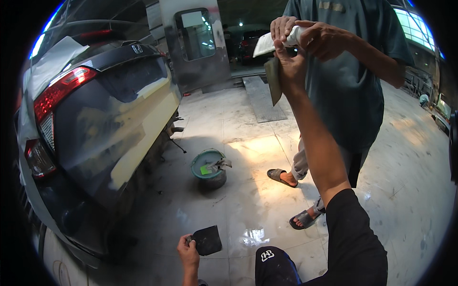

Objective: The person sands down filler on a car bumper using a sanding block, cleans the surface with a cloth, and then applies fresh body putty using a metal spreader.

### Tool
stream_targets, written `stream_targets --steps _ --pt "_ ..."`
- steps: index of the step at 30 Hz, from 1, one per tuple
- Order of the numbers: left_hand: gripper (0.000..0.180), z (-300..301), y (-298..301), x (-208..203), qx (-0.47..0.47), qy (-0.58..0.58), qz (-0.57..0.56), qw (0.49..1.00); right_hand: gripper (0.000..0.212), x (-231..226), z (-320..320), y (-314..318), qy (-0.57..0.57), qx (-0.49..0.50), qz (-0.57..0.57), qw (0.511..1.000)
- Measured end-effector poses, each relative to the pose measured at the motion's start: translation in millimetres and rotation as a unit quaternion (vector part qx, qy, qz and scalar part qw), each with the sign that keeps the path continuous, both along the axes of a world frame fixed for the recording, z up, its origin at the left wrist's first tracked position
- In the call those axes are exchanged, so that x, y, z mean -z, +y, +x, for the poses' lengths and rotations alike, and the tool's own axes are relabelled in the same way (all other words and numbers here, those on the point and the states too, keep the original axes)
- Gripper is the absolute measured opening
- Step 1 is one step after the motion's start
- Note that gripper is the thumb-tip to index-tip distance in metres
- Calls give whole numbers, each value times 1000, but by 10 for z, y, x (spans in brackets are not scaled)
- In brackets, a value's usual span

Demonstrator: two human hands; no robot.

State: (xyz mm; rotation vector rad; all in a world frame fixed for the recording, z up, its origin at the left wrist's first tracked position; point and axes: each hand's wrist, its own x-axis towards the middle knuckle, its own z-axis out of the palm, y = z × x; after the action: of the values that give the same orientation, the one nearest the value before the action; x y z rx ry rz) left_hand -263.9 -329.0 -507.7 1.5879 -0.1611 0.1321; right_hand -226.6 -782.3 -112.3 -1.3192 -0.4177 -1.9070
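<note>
Black sheet (pixel 208 240) pinched in your left hand (pixel 189 253), above the floor (pixel 243 202).
Your raised right hand (pixel 292 71) grips an olive pad (pixel 273 83), just below a white object (pixel 264 45) in a co-worker's hands (pixel 324 40); bucket (pixel 211 183) beyond, car (pixel 102 112) at left.

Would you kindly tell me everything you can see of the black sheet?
The black sheet looks flat, thin and roughly square, with a dull face; its material cannot be told. It sits slightly turned in the picture, seen against the floor, pinched at its left edge by the left grip; nothing else visibly touches it.
</note>
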Motion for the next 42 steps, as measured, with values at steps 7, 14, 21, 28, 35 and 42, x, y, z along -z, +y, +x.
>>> stream_targets --steps 7,14,21,28,35,42 --pt "12 -25 95 -37 -54 -70 94 992 52 -196 151 -347 -69 357 38 931" --pt "22 -2 172 -6 -41 -6 81 996 45 46 -180 -828 84 320 -25 943" --pt "20 -32 203 18 -6 -4 41 999 26 544 -695 294 211 329 -43 919" --pt "32 -269 -363 -1049 192 -62 34 979 22 1628 -1235 705 383 57 -136 912" --pt "68 -466 -1066 -1746 357 -203 356 839 35 2721 -1584 972 622 -164 -361 675" --pt "55 -441 -1155 -1262 493 -143 394 762 40 3127 -1734 1035 690 -228 -367 581"
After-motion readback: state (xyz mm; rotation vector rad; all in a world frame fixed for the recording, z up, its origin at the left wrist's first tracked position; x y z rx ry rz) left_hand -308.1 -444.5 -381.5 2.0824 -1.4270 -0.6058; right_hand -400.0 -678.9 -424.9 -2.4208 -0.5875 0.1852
